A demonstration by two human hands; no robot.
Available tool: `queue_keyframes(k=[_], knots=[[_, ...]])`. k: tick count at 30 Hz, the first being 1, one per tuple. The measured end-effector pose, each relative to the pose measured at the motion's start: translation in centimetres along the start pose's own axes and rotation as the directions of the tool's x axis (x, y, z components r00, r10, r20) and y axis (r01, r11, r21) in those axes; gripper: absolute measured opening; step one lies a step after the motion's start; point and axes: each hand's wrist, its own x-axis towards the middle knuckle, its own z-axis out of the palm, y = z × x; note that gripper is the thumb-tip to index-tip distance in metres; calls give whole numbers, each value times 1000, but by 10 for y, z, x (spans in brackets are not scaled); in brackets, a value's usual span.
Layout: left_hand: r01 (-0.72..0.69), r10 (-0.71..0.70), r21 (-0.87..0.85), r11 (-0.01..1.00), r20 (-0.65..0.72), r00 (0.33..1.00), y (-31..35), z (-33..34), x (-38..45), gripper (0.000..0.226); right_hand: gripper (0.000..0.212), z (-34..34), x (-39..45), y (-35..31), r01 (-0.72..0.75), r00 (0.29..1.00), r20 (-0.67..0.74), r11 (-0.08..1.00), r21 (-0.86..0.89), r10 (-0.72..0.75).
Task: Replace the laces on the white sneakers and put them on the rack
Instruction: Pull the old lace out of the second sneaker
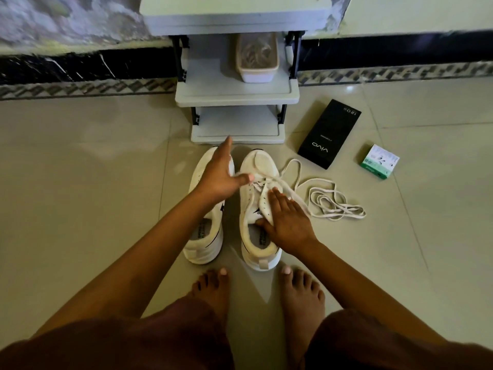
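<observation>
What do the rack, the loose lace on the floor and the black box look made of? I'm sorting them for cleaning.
The rack looks like moulded plastic: matte pale grey shelves with rounded edges on black posts. The loose lace looks like flat woven fabric, off-white and limp, lying in soft loops. The black box is probably printed cardboard: sharp folded edges, matte black with white lettering.

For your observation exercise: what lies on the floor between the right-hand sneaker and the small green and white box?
In the head view, a loose white lace lies coiled on the tiles between the right-hand sneaker and the green and white box; the remaining floor there is bare.
</observation>
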Motion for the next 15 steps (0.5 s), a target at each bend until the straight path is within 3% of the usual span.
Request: queue_keyframes(k=[2, 5, 8, 13, 15], knots=[[-44, 23, 169, 985, 121, 992, -9, -5, -2, 88, 79, -5, 1, 0, 6, 1000, 25, 995, 97, -8], [-48, -37, 220, 974, 367, 929, -25, -1, -5, 83, 73, -21, 5, 1, -41, 999, -8, 966, 254, 45], [-132, -34, 340, 931, 441, 897, -36, 9, -6, 83, 57, -40, 15, -3, -12, 993, -113, 998, 61, 18], [-170, 12, 364, 916, 398, 918, -43, 17, -6, 81, 35, -58, 34, -22, -8, 998, -58, 960, -281, -9], [-183, 10, 404, 896, 394, 919, -44, 19, -6, 76, 30, -60, 39, -29, -40, 997, -75, 944, -326, 16]])
